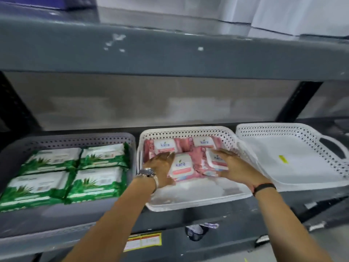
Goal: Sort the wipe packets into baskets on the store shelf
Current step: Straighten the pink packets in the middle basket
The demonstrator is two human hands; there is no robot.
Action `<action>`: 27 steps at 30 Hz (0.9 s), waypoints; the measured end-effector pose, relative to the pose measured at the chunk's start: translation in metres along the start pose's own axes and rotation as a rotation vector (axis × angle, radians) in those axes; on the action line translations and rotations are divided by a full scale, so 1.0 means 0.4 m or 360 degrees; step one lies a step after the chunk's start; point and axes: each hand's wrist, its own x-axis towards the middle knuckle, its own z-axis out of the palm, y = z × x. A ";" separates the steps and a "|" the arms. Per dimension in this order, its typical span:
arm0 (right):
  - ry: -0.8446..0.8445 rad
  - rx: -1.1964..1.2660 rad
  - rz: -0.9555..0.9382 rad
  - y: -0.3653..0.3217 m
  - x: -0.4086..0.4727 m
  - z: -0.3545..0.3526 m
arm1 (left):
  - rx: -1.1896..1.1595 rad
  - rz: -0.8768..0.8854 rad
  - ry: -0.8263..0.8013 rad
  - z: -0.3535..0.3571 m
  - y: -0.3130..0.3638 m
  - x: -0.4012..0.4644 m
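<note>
Three baskets stand side by side on the dark shelf. The grey basket [56, 214] on the left holds several green wipe packets [75, 167]. The middle white basket [188, 203] holds several pink wipe packets [181, 164] at its back. My left hand [160, 171], with a watch on the wrist, rests against the left side of a front pink packet. My right hand [234, 167] lies on another pink packet [217, 161] to the right. Both hands press on the pink packets inside the middle basket. The white basket [294, 178] on the right holds no packets, only a small yellow sticker.
A grey upper shelf [170, 52] overhangs the baskets close above. Black uprights [298, 99] flank the bay. A yellow label [143, 241] sticks to the shelf front below. The front half of the middle basket is bare.
</note>
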 end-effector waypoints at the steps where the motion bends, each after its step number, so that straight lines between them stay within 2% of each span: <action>1: -0.0033 -0.0029 0.0001 0.014 0.005 0.003 | 0.0007 -0.0027 -0.0041 0.006 -0.001 0.005; 11: 0.0019 -0.0349 -0.0262 0.046 0.018 0.006 | 0.0104 -0.0187 -0.0206 0.035 0.005 0.037; 18: 0.0021 -0.0451 -0.0372 0.056 0.032 0.035 | 0.0454 -0.0401 -0.0294 0.013 0.034 0.017; 24: 0.0000 -0.0400 -0.0360 0.056 0.031 0.029 | 0.0177 -0.0194 -0.0158 0.045 0.057 0.025; 27: -0.0015 -0.0371 -0.0369 0.062 0.031 0.028 | 0.0159 -0.0259 -0.0152 0.048 0.056 0.022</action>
